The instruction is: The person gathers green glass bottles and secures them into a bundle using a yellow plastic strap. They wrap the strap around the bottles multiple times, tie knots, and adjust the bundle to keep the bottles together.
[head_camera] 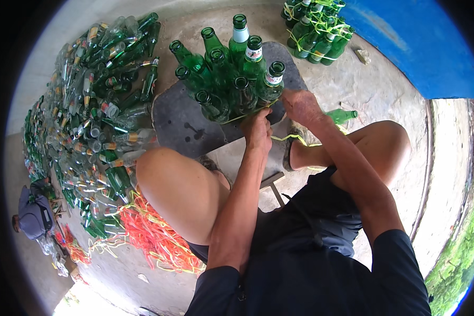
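Note:
Several green glass bottles (225,75) stand upright in a tight cluster on a dark board (181,126) in front of my knees. A yellow plastic strap (249,114) runs low around the near side of the cluster. My left hand (257,128) is closed on the strap just in front of the bottles. At the cluster's right side, my right hand (302,106) pinches the strap beside a bottle with a white neck label (273,81). A loose length of yellow strap (288,137) trails below my right hand towards my foot.
A large heap of glass bottles (91,106) lies at the left. Red and yellow straps (154,233) are piled by my left knee. Strapped green bottles (318,35) stand at the top right, near a blue panel (422,47). Another person (34,211) is at the far left.

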Demonstrator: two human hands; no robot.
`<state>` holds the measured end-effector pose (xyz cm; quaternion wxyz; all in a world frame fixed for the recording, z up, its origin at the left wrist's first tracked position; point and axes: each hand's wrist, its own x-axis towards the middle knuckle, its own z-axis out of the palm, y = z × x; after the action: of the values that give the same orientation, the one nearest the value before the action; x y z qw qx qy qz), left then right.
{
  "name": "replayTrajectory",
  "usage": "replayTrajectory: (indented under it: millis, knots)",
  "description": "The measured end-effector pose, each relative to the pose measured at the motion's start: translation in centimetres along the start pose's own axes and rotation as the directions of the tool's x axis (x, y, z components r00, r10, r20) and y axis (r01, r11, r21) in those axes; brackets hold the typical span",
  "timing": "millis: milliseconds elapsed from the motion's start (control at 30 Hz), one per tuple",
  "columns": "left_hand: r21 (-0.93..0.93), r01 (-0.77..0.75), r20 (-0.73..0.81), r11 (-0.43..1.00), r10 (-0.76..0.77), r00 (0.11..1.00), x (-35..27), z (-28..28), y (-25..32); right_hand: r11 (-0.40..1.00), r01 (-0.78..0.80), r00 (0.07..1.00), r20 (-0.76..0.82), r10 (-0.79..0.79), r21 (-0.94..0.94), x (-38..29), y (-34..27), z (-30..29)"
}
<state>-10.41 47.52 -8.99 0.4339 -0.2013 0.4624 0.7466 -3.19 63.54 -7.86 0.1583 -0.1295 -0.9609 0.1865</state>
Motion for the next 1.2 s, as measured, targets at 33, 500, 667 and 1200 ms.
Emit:
replayTrajectory:
  millis: [33,500,667,1200]
  knots:
    - [-0.002,-0.004,0.007,1.0,0.004,1.0,0.0,-0.1,0.0,1.0,-0.011,1.0,-0.009,0.011,0.0,0.0,0.0,0.2]
    - [0.018,0.112,0.104,0.994,-0.113,0.988,-0.3,-0.5,0.3,0.948,-0.299,0.954,0.043,0.296,0.112,-0.2,-1.2,0.4]
    - [0.027,0.074,0.101,0.997,-0.076,0.992,0.2,-0.6,0.4,0.974,-0.225,0.974,0.026,0.224,0.036,0.1,-1.6,-0.3]
    - [-0.05,0.203,0.218,0.978,-0.187,0.958,0.7,-1.6,0.2,0.89,-0.357,0.928,0.003,0.371,0.285,-1.1,-1.7,0.9]
